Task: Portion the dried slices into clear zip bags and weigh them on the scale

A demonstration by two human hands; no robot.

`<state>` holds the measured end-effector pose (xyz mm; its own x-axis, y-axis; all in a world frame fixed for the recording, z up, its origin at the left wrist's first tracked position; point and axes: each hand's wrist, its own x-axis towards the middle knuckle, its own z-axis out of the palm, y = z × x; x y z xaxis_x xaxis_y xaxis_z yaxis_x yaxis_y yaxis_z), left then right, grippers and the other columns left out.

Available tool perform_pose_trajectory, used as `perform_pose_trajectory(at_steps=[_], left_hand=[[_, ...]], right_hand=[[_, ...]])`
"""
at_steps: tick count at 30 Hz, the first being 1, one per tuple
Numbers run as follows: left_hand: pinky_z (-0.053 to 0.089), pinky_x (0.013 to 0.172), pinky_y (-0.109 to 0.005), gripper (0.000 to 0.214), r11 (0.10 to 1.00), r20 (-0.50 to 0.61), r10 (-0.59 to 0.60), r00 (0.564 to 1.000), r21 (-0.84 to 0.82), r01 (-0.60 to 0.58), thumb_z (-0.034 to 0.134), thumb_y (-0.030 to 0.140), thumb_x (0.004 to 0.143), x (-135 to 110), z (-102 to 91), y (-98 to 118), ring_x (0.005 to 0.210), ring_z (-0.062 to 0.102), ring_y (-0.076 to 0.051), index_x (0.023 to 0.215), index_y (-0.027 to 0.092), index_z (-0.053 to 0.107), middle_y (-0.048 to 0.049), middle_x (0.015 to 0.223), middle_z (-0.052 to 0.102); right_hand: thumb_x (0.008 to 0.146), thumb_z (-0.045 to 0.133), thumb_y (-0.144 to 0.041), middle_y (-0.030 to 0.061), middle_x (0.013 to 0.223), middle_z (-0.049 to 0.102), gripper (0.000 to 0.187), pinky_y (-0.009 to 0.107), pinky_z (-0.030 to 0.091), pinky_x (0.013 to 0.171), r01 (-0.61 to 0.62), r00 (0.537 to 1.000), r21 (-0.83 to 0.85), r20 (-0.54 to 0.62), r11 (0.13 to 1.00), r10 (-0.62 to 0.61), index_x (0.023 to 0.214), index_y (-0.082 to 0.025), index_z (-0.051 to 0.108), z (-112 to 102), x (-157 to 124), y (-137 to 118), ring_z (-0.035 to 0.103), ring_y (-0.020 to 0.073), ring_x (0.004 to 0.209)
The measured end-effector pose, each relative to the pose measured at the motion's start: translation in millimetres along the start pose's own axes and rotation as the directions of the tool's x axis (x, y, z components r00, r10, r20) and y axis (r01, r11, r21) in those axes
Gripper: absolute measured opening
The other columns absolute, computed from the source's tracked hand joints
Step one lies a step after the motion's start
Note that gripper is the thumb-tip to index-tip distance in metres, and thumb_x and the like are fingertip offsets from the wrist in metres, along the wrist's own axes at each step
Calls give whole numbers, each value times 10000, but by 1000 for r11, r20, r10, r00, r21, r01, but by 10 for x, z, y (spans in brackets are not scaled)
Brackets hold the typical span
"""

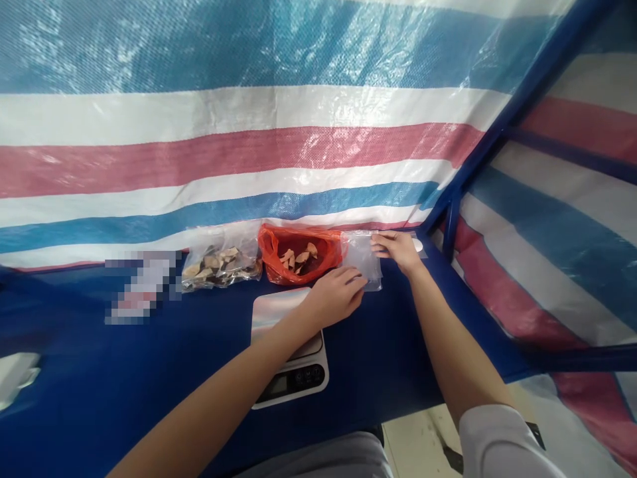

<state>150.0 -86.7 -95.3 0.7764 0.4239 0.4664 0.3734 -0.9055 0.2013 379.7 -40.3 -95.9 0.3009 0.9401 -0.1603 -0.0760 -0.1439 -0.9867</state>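
Pinching the top edge of a clear plastic bag (361,259), the right hand (398,251) has its grip closed on it. The left hand (334,297) lies with its fingertips (359,281) on the bag's lower corner, its grip neither plainly clenched nor released. The bag lies on a blue bench (99,352) between both hands, just beside an orange plastic bag (298,255) holding tan dried pieces. Farther left sits a clear bag of similar pieces (221,265). A digital kitchen scale (298,378) carrying a silver pouch (276,312) lies beneath the left hand. A striped tarp (249,153) hangs behind.
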Motion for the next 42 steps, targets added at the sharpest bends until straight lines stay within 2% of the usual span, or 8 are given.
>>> perform_pose_trajectory(at_steps=[6, 11, 17, 26, 29, 33, 36, 42], left_hand=[[534, 1043, -410, 260, 996, 225, 3, 974, 86, -23, 492, 215, 981, 74, 228, -34, 1238, 624, -274, 1171, 161, 662, -144, 1244, 682], [493, 1102, -406, 258, 993, 240, 12, 971, 112, -40, 511, 231, 980, 77, 278, -53, 1274, 603, -275, 1175, 152, 659, -142, 1276, 672], [496, 1080, -415, 274, 985, 243, -39, 969, 175, -5, 496, 237, 985, 83, 256, -81, 1242, 610, -293, 1174, 124, 659, -149, 1227, 685], [496, 1023, -407, 330, 980, 290, -89, 953, 199, 31, 541, 346, 982, 61, 321, -112, 1205, 625, -282, 1232, 156, 641, -139, 1289, 667], [476, 1035, -419, 397, 977, 282, -106, 953, 210, 46, 515, 388, 998, 74, 379, -86, 1246, 609, -297, 1280, 132, 631, -163, 1346, 646], [454, 1043, -440, 470, 974, 279, -110, 954, 224, 47, 481, 437, 1014, 114, 447, -15, 1300, 579, -318, 1315, 105, 624, -186, 1379, 635], [447, 1036, -445, 480, 973, 259, -122, 958, 224, 63, 483, 455, 1012, 158, 486, 33, 1292, 586, -320, 1312, 111, 631, -190, 1372, 642], [464, 1019, -431, 460, 971, 255, -123, 959, 229, 64, 469, 431, 1017, 195, 462, 40, 1247, 604, -317, 1262, 90, 656, -181, 1323, 665]], right_hand=[[781, 807, -192, 57, 787, 767, 83, 213, 602, 542, 2, 1000, -52, -19, 999, -3, 810, -154, 739, -83, 222, -56, 707, 121, 603], [793, 770, -162, 57, 755, 759, 40, 192, 582, 508, 3, 998, -88, -69, 996, -9, 805, -146, 736, -126, 294, -31, 694, 114, 585], [728, 818, -217, 24, 715, 740, 122, 212, 576, 479, 6, 1000, -99, -10, 995, -7, 797, -162, 734, 128, 379, 81, 700, 143, 593], [719, 815, -285, 5, 686, 729, 123, 286, 603, 539, 154, 988, -358, 40, 921, -150, 797, -206, 762, 156, 463, 228, 702, 179, 613], [780, 768, -273, 47, 850, 786, 128, 362, 634, 732, 241, 959, -550, 7, 799, -284, 896, -225, 791, 105, 384, 168, 742, 226, 766], [897, 646, -272, 99, 1081, 791, 271, 468, 562, 961, 277, 887, -851, 48, 446, -460, 1139, -232, 763, 68, 190, 86, 745, 311, 990], [944, 590, -290, 91, 1202, 762, 304, 429, 567, 951, 367, 863, -882, 204, 296, -462, 1210, -250, 731, 69, 66, 80, 736, 301, 1047], [961, 581, -255, 112, 1499, 574, 331, 460, 448, 1153, 634, 725, -772, 577, 38, -375, 1263, -206, 708, 71, 69, 230, 517, 311, 1410]])
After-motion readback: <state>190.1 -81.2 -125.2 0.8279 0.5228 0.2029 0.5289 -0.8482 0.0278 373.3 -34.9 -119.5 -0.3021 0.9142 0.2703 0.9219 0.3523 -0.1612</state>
